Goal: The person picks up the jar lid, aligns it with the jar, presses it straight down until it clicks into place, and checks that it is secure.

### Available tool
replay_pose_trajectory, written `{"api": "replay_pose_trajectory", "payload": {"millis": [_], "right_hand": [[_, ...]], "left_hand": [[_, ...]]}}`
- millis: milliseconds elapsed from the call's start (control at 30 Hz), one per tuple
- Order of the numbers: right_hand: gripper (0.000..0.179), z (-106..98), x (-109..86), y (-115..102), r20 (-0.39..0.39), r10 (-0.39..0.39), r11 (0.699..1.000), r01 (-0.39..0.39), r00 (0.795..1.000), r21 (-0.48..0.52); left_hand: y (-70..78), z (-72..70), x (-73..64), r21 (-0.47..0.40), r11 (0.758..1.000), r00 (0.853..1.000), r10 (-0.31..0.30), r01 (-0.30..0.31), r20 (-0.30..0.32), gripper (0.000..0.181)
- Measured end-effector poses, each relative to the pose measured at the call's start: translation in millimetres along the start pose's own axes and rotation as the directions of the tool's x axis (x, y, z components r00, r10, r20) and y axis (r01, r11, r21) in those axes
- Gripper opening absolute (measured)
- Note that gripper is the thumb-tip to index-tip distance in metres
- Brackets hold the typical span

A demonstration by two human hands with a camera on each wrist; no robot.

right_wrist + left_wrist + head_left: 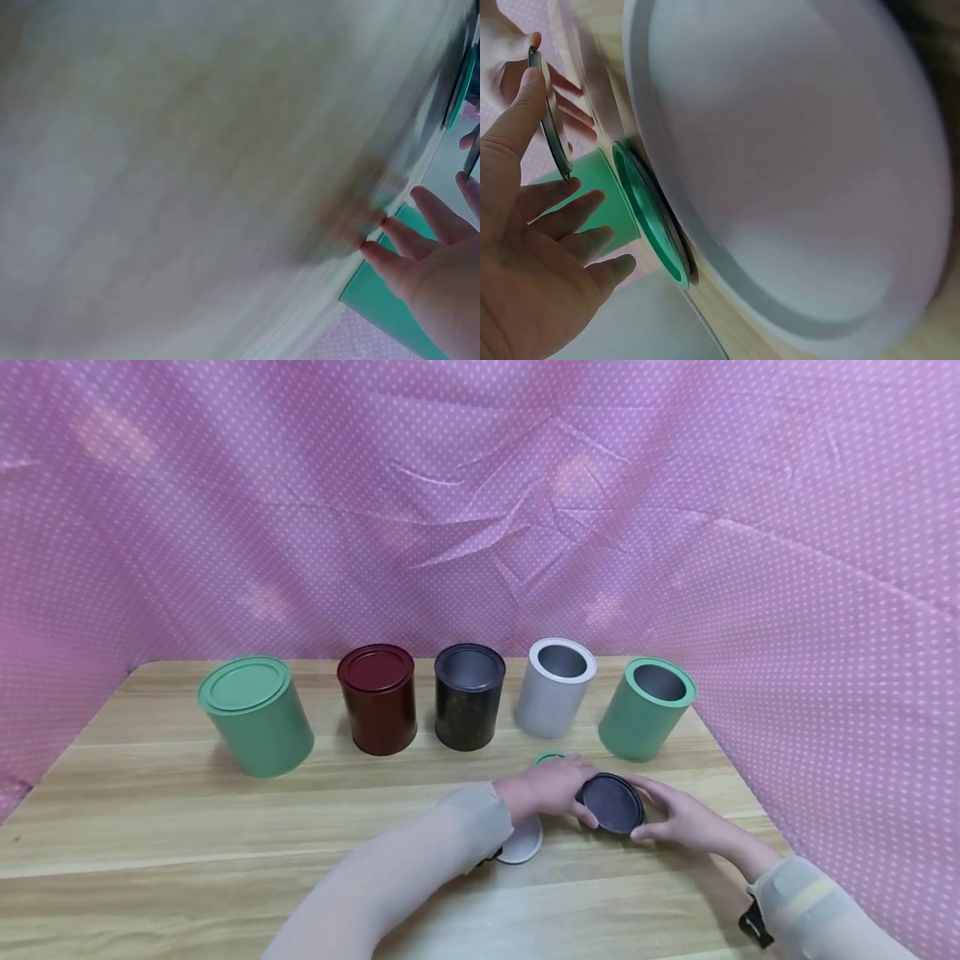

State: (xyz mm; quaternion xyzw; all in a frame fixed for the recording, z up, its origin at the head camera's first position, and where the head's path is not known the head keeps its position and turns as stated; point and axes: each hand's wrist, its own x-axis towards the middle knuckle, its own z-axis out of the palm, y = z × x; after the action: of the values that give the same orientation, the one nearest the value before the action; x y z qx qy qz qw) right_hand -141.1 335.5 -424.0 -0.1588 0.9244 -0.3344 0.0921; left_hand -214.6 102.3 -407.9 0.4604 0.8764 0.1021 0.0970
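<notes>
A round black lid is held between both hands, raised above the wooden table. My left hand pinches its left edge, the thumb on one side and the index finger at the rim. From the right, my right hand grips the opposite edge with thumb and fingers. Beneath my left wrist, a white lid lies on the table, large in the left wrist view. A green lid lies just beyond it, partly covered by my left hand in the head view.
Across the back stand a closed green can, a closed dark red can, an open black can, an open white can and an open green can. Pink dotted cloth hangs behind the table and along its sides.
</notes>
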Motion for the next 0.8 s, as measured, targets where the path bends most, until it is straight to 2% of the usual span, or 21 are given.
{"api": "replay_pose_trajectory", "payload": {"millis": [233,467,667,800], "right_hand": [[0.082,-3.7,1.5,-2.4,-0.007,-0.030,0.999,0.030,1.000,0.032],[0.079,-3.2,0.2,-5.7,-0.045,-0.073,0.997,0.074,0.996,0.024],[0.074,-6.5,1.4,-8.8,-0.097,-0.152,0.987,0.156,0.984,0.040],[0.073,-8.7,3.7,-12.2,-0.099,-0.161,0.984,0.167,0.982,0.065]], "left_hand": [[-3.1,-4.0,-5.3,-0.088,0.996,0.999,0.020,-0.024,-0.045,0.066],[-6.3,-5.2,-9.8,-0.153,0.988,0.999,0.017,-0.023,-0.040,0.071],[-11.7,-9.6,-13.8,-0.309,0.951,0.998,0.016,-0.033,-0.055,0.073],[-15.2,-12.8,-16.2,-0.373,0.926,0.996,0.030,-0.059,-0.082,0.072]]}}
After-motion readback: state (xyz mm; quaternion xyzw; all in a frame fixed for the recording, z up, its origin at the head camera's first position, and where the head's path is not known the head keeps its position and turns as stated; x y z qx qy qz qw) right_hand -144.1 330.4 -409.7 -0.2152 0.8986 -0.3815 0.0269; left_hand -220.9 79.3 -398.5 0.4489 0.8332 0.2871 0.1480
